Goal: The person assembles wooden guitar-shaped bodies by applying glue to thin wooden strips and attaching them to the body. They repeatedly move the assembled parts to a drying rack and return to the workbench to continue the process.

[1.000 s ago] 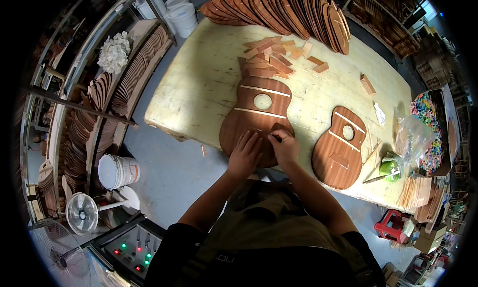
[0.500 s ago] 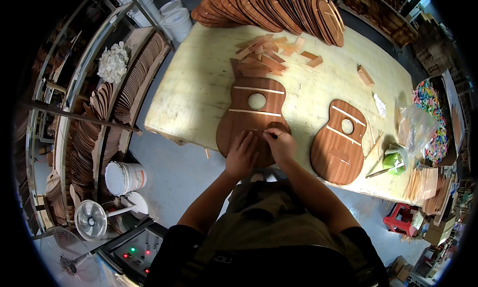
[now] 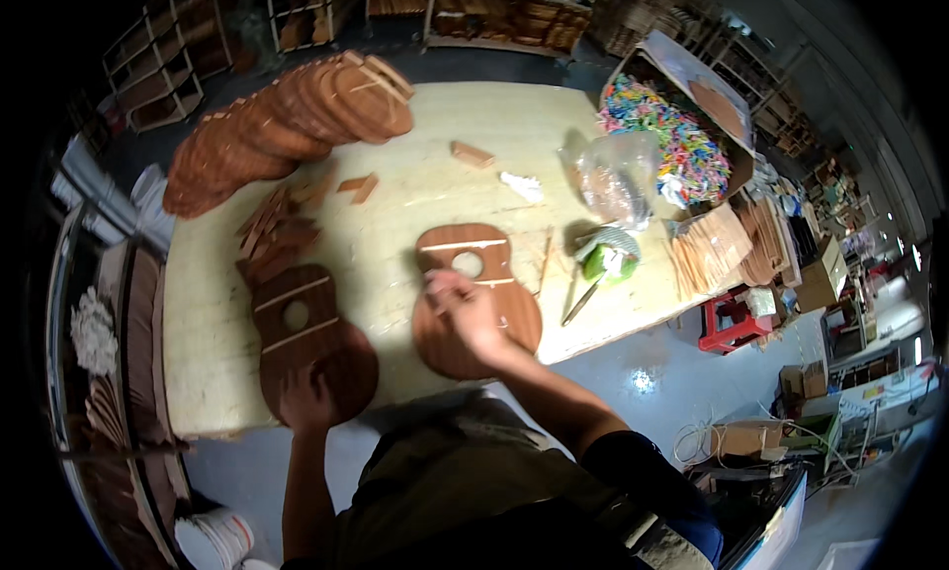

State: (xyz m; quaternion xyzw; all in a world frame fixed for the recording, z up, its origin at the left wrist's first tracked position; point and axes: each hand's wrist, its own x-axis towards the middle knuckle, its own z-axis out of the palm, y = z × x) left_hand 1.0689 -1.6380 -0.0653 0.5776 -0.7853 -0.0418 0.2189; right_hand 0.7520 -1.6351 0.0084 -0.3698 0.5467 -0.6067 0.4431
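My left hand (image 3: pixel 306 400) lies on the lower part of the left guitar-shaped wooden board (image 3: pixel 348 367), its fingers spread. This brown board has a round hole and two pale wooden strips across it. To the right lies a similar board (image 3: pixel 509 318), also with a round hole and two pale strips. My right hand (image 3: pixel 460 308) is over this board's left side, just below the hole. Its fingers are smeared by motion, so whether they hold anything cannot be made out.
A fanned stack of wooden boards (image 3: pixel 287 125) lies at the table's far left, with loose wood pieces (image 3: pixel 272 229) nearer. Rightward are a thin stick (image 3: pixel 546 262), a dark slim tool (image 3: pixel 581 301), a green bundle (image 3: pixel 611 262), a clear plastic bag (image 3: pixel 621 179) and a box of small coloured pieces (image 3: pixel 662 125).
My view has swung to the right. My right hand has left the left board and moved over to the right one. My left hand stays on the left board.
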